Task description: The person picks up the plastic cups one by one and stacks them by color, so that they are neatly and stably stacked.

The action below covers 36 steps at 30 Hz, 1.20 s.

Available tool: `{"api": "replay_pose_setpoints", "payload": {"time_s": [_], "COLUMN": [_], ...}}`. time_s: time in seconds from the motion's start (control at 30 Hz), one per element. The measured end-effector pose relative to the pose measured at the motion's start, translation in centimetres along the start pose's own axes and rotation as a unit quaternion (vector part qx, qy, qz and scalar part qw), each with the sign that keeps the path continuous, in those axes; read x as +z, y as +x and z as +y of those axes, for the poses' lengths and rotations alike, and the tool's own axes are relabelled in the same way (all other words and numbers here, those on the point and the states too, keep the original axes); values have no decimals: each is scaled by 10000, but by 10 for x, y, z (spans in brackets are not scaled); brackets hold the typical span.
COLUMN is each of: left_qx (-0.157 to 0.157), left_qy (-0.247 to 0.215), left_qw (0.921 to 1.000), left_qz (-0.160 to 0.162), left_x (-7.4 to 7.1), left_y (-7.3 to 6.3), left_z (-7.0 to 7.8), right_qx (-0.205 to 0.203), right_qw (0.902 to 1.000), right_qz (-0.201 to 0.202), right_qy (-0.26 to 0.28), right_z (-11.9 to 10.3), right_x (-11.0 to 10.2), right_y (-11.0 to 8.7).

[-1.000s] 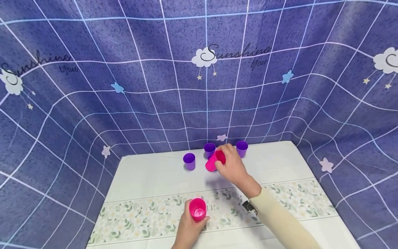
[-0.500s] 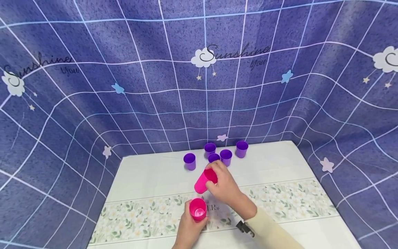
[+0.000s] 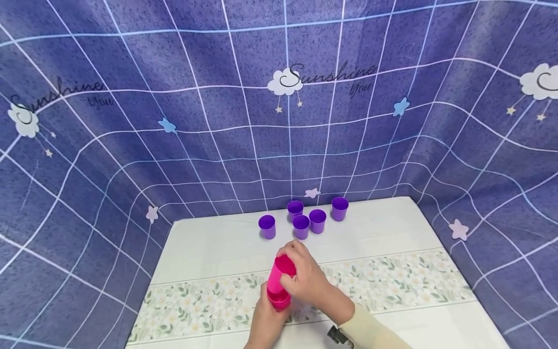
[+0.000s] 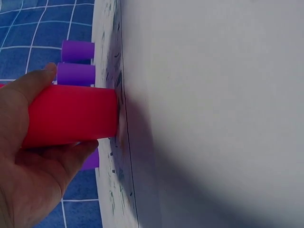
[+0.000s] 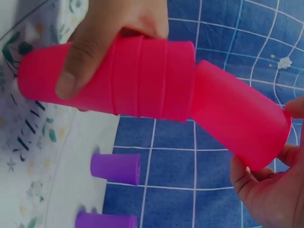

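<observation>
My left hand (image 3: 266, 320) grips a nested stack of bright pink cups (image 5: 152, 78), upright near the front of the table. Thumb and fingers wrap the stack's lower part, as the left wrist and right wrist views show. Just above it, my right hand (image 3: 307, 277) pinches a single pink cup (image 5: 240, 116) by its rim. That cup is tilted, with its base at the mouth of the stack's top cup, overlapping it in the head view. Several purple cups (image 3: 301, 227) stand upright, mouths up, farther back on the table.
A white cloth with a floral band (image 3: 196, 308) covers the table. Behind and at both sides hangs a blue gridded curtain (image 3: 226, 111). One purple cup (image 3: 267, 227) stands left of the others, and another purple cup (image 3: 339, 209) is at the back right.
My right hand has brought the single pink cup from beside the purple cups toward me, down to the stack's mouth. My left hand and its stack have stayed nearly in place.
</observation>
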<state>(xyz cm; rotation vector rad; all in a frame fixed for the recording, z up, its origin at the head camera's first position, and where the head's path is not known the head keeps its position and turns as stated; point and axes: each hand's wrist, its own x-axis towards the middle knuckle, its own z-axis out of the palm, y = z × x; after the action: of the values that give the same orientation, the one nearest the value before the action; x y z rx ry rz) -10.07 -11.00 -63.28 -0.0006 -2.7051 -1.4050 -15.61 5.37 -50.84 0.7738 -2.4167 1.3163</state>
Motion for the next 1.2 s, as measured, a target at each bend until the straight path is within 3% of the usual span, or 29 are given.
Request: {"api": "replay_pose_setpoints", "payload": {"time_s": [0.27, 0.4, 0.6, 0.73, 0.87, 1.2], "left_qx": [768, 946, 806, 495, 209, -105], "left_qy": [518, 464, 474, 447, 325, 228], "left_qw": [9953, 9942, 9956, 9977, 9992, 9997], "left_qz": [298, 196, 107, 91, 91, 17], "left_x": [1, 0, 0, 1, 4, -1], "left_y": [2, 3, 1, 2, 2, 1], "left_z": [-3, -3, -2, 0, 1, 2], "right_qx": [-152, -256, -272, -47, 247, 622], "right_qw": [9984, 9952, 9939, 9956, 9959, 9972], "right_qz": [-507, -681, -839, -935, -736, -408], "right_qy": [-214, -647, -655, 71, 465, 20], "right_z": [7, 14, 19, 22, 29, 53], "right_x": [21, 34, 35, 29, 25, 23], "right_y": [-16, -27, -34, -38, -46, -60]}}
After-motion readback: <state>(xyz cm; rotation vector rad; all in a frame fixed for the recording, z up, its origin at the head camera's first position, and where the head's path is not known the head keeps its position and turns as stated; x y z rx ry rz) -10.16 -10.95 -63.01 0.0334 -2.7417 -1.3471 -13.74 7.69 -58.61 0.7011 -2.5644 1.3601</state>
